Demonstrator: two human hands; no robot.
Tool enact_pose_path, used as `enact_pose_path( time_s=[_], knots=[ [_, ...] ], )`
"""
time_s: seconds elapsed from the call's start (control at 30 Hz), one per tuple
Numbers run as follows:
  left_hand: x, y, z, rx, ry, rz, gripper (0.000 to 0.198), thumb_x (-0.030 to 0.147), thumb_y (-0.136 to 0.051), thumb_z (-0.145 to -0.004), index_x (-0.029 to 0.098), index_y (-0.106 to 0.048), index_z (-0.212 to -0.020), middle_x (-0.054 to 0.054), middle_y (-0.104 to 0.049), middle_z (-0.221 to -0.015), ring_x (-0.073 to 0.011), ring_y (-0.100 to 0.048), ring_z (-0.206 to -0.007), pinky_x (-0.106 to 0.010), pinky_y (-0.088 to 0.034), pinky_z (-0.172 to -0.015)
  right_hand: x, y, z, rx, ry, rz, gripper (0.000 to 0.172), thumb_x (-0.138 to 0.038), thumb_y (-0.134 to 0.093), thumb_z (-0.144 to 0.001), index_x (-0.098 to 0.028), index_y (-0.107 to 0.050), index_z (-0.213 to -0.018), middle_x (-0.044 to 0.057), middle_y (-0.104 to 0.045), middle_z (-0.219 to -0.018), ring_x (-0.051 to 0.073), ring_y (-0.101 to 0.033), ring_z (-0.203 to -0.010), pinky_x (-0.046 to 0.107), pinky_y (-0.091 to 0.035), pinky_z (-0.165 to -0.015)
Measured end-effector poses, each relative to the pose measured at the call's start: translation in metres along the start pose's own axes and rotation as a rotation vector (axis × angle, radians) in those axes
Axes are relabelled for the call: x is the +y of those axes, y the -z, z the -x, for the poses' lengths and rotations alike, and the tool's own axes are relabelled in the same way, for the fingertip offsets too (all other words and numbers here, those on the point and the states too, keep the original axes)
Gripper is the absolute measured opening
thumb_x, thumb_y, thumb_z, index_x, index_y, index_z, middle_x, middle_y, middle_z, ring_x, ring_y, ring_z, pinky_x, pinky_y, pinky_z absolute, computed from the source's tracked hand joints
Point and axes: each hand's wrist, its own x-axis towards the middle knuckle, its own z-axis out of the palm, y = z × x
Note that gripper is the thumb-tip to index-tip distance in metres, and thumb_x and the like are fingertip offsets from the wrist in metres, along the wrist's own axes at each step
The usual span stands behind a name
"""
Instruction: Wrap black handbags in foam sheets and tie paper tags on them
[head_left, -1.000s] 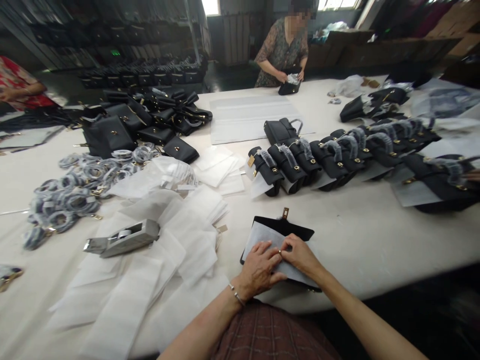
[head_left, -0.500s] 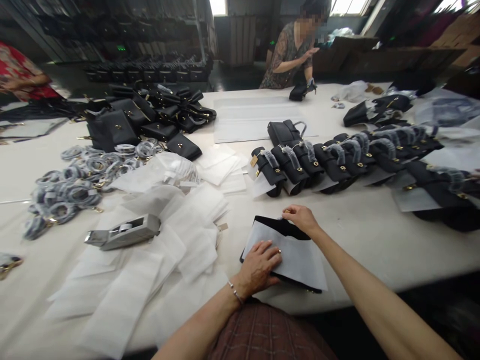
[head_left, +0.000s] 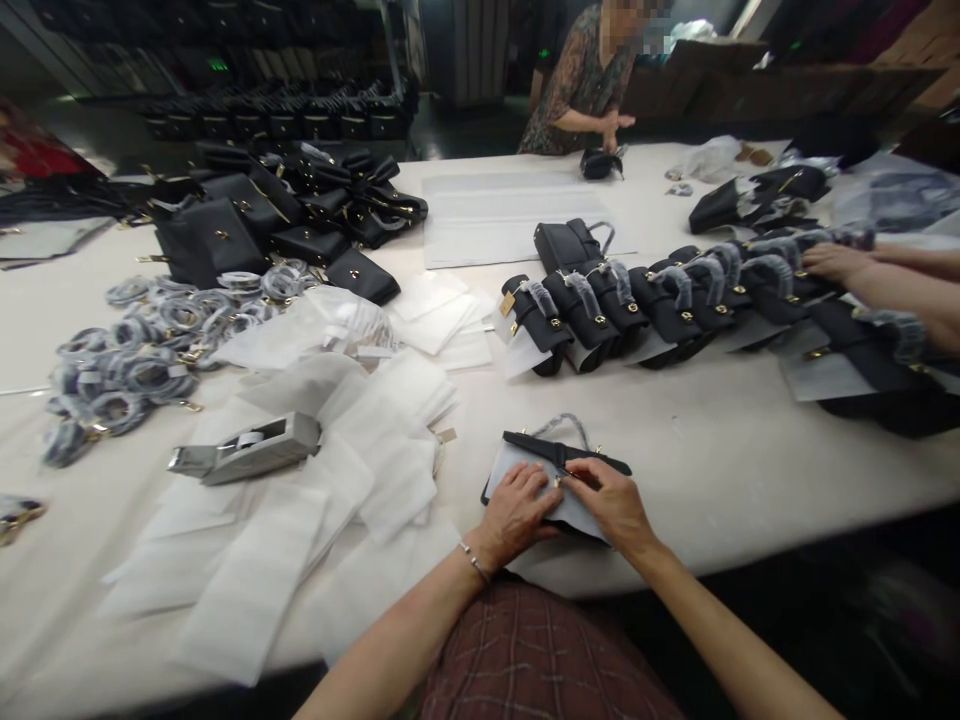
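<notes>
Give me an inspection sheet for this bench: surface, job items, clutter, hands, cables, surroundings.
Surface: white table, much of it covered.
Job's things: black bag lying flat at the near edge, white sheet over it, wrapped handle at its far side.
Clutter: loose foam sheets, tape dispenser, coiled wrapped straps, row of wrapped bags, heap of bags.
Grippers: left hand flat on the white sheet; right hand at the black bag's flap, fingers curled, grip unclear.
Cables: nothing seen.
Surroundings: a person at the far end handling a small bag; another person's hand on the row; more bags lined up behind.
</notes>
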Motion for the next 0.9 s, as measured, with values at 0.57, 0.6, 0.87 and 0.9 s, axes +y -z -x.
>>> enact_pose_path(
  time_s=[0.57, 0.6, 0.87, 0.9],
  knots=[
    [0.0, -0.01, 0.005, 0.064, -0.03, -0.003, 0.053, 0.053, -0.061, -0.088, 0.021, -0.051, -0.128, -0.009, -0.065, -0.119, -0.0262, -0.053, -0.126, -0.049, -0.029, -0.115, 0.011, -0.003, 0.01, -0.163, 0.372, 0.152, 0.029, -0.025, -0.046, -0.094, -0.025, -0.071, -0.108, 0.007, -0.073, -0.113, 0.023, -0.067, -0.108, 0.041, -0.054, -0.1],
    [0.0, -0.011, 0.006, 0.067, -0.029, -0.006, 0.053, 0.053, -0.061, -0.088, 0.02, -0.05, -0.128, -0.01, -0.065, -0.119, -0.0264, -0.053, -0.126, -0.049, -0.029, -0.115, 0.014, -0.001, 0.011, -0.186, 0.385, 0.149, 0.03, -0.025, -0.046, -0.094, -0.025, -0.071, -0.11, 0.007, -0.072, -0.114, 0.023, -0.067, -0.11, 0.041, -0.053, -0.101],
    [-0.001, -0.015, 0.007, 0.106, 0.005, -0.011, 0.053, 0.053, -0.062, -0.088, 0.013, -0.051, -0.119, -0.017, -0.064, -0.122, -0.0263, -0.059, -0.119, -0.048, -0.035, -0.114, -0.001, 0.017, -0.007, -0.422, 0.351, 0.203, 0.027, -0.03, -0.047, -0.094, -0.028, -0.074, -0.1, 0.005, -0.073, -0.102, 0.021, -0.068, -0.096, 0.036, -0.054, -0.092],
    [-0.001, -0.014, 0.006, 0.106, 0.009, -0.012, 0.053, 0.053, -0.062, -0.087, 0.013, -0.051, -0.119, -0.017, -0.063, -0.123, -0.0261, -0.059, -0.119, -0.048, -0.035, -0.114, -0.004, 0.018, -0.012, -0.45, 0.333, 0.217, 0.025, -0.03, -0.05, -0.093, -0.029, -0.074, -0.097, 0.005, -0.073, -0.098, 0.021, -0.067, -0.093, 0.035, -0.054, -0.09]
  ],
)
